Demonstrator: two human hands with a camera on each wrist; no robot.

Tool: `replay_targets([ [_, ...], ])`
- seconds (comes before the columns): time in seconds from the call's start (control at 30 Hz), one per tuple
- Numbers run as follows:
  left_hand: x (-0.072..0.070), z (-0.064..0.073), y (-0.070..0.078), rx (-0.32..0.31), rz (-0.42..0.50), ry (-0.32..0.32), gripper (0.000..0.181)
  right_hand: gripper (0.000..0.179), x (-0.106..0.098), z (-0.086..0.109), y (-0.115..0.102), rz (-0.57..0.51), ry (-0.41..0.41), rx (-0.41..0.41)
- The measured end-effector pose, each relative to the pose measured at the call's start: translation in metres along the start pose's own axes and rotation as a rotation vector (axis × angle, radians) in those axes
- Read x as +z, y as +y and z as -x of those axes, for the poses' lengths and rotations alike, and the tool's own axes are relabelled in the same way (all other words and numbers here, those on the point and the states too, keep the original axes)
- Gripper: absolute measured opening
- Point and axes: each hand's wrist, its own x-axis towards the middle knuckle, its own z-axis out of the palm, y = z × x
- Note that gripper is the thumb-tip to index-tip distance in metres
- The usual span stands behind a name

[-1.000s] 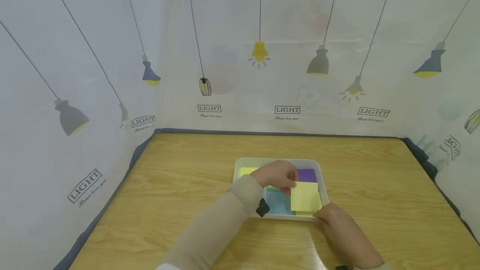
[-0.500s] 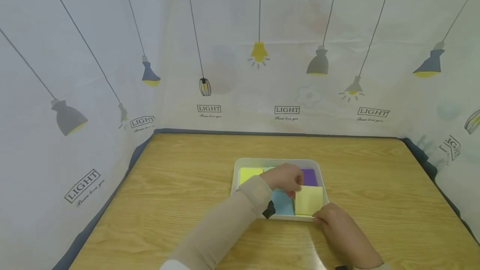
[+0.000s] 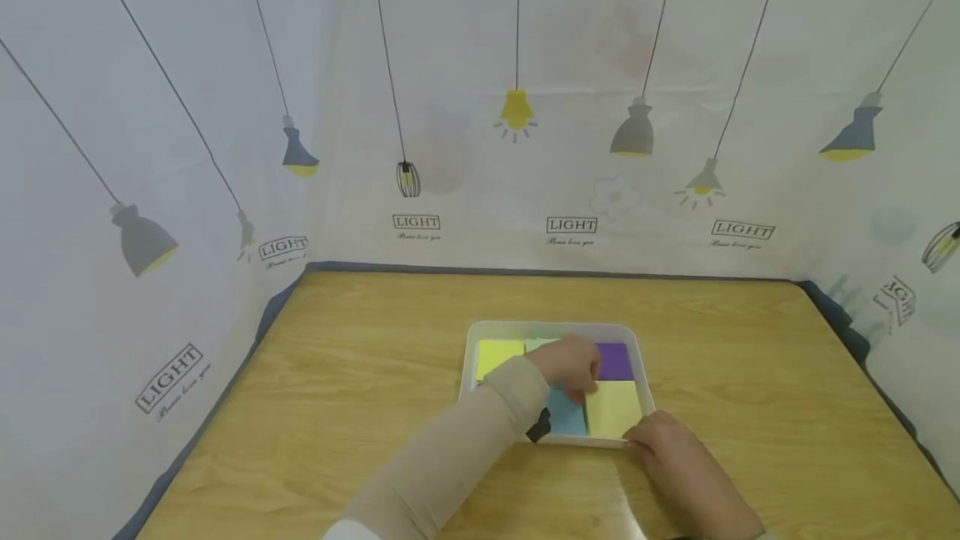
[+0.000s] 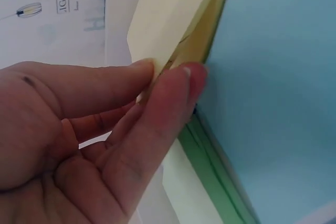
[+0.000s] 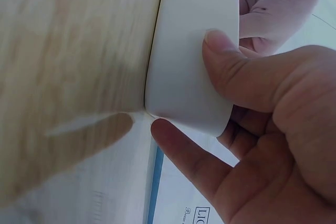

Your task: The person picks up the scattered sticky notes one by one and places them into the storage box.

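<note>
A white tray [image 3: 551,328] holds sticky-note pads side by side. In its near right corner lies a pale yellow pad [image 3: 617,411]. My left hand [image 3: 572,365] reaches in from the left and, in the left wrist view, pinches the edge of that pale yellow pad [image 4: 168,14] between thumb and finger. A blue pad [image 4: 273,87] lies beside those fingers. At the tray's near right corner, my right hand [image 3: 671,444] grips the tray; in the right wrist view its thumb presses on the outer wall [image 5: 184,30] and other fingers go around the corner.
A purple pad [image 3: 615,362] lies behind the pale yellow one. Bright yellow [image 3: 498,357] and green [image 3: 536,344] pads sit at the tray's back left. My left forearm [image 3: 442,457] hides part of the tray. The wooden table [image 3: 360,340] meets a lamp-printed cloth [image 3: 480,40].
My left hand has lowered the pale yellow pad from a raised position down into the tray's near right corner. The right hand stays at the same corner.
</note>
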Motion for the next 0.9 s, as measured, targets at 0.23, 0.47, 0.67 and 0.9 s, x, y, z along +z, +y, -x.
replay_targets([
  [0.23, 0.009, -0.008, -0.001, 0.018, -0.122, 0.048, 0.021, 0.015, 0.001, 0.0, 0.0, -0.005, -0.026, 0.005],
  [0.47, 0.008, -0.004, 0.008, 0.019, -0.268, 0.091, 0.026, 0.016, -0.003, -0.001, -0.003, 0.001, -0.026, -0.005],
  [0.67, 0.005, 0.005, 0.016, -0.012, -0.309, 0.104, 0.024, 0.015, -0.004, -0.001, -0.003, 0.008, -0.014, -0.043],
  [0.9, 0.002, 0.01, 0.019, -0.017, -0.384, 0.108, 0.021, 0.012, -0.001, -0.002, 0.003, 0.005, -0.051, -0.003],
])
